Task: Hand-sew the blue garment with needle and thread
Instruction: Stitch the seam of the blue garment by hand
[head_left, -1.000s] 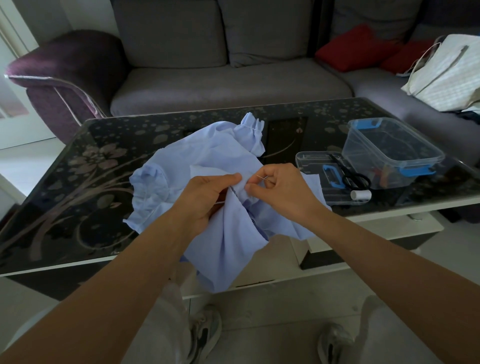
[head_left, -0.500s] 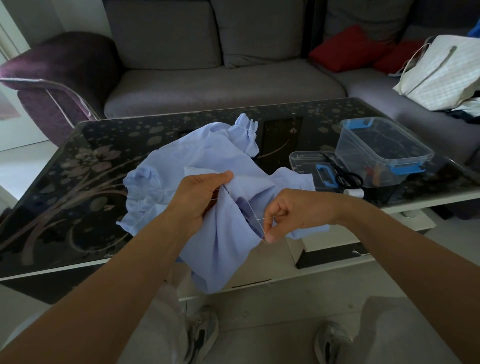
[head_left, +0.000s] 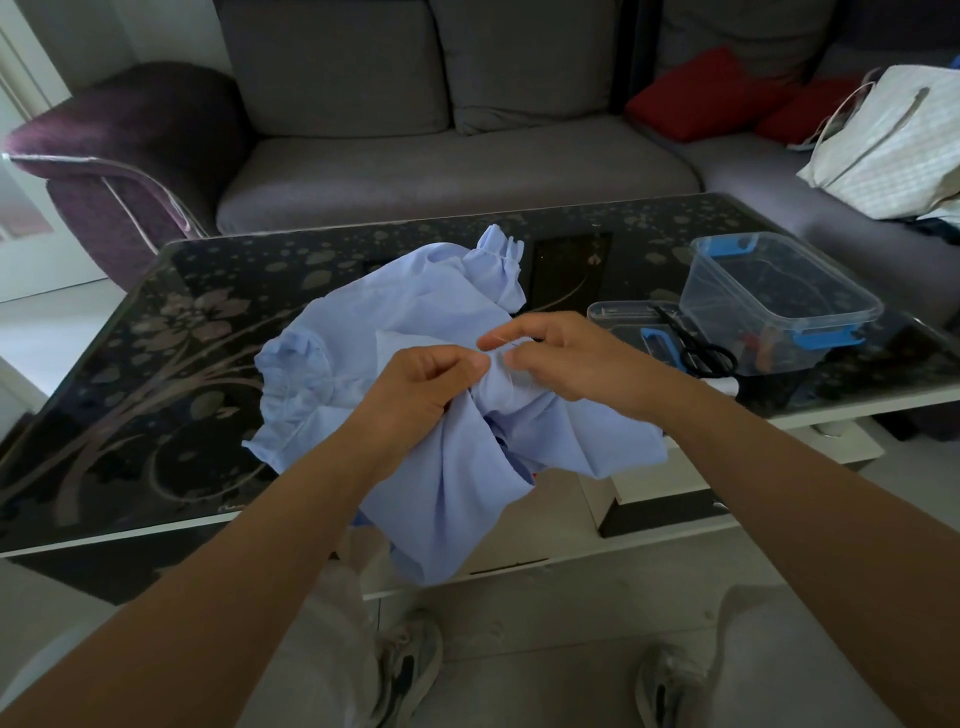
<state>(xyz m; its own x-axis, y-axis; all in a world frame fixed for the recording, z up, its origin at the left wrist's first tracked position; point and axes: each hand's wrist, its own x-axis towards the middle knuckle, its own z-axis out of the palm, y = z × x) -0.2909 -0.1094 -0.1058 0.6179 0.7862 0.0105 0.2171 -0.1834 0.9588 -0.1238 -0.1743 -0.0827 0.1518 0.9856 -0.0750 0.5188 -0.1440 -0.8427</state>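
Black floral glass table (head_left: 156, 364): pale blue cotton garment (head_left: 415, 312) bunched at its near edge, spilling over. Left hand (head_left: 431, 395) pinches a fold. Right hand (head_left: 571, 364) narrow at the seam; whether it grips the needle, I cannot tell. I'd keep the fold taut, stitches short.

left of the blue garment (head_left: 415, 322) the dark glass table (head_left: 156, 364) shows bare out to its edge, wide room for a hand. behind the garment, a bare strip of glass, then the grey sofa (head_left: 457, 166). right of the garment it's crowded: a flat lid (head_left: 618, 318) just beside the cloth, black scissors (head_left: 701, 354) across it, a clear box (head_left: 779, 296) behind, a white spool (head_left: 724, 385) nearer. on top of the garment, left hand (head_left: 421, 395) bunching cloth and right hand (head_left: 566, 358) close together block the middle.
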